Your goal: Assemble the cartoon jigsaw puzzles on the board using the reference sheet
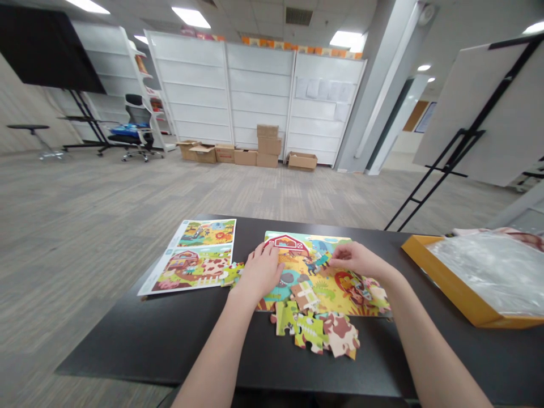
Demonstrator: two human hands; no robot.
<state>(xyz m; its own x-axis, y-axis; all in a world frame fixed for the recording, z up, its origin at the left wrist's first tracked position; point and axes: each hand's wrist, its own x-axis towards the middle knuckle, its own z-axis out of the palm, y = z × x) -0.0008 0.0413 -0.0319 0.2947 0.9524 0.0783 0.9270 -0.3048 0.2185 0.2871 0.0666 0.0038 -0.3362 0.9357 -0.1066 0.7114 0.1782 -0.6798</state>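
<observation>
Your left hand [260,271] lies on the left part of the puzzle board [325,290], fingers extended. Your right hand [361,260] is at its upper right, fingers curled; whether they pinch anything cannot be told. Loose pieces [309,331] obstruct the near edge. On your tabletop [170,334], a printed sheet [191,272] lies left; a yellow box [446,289] containing clear plastic [493,272] stands right.
</observation>
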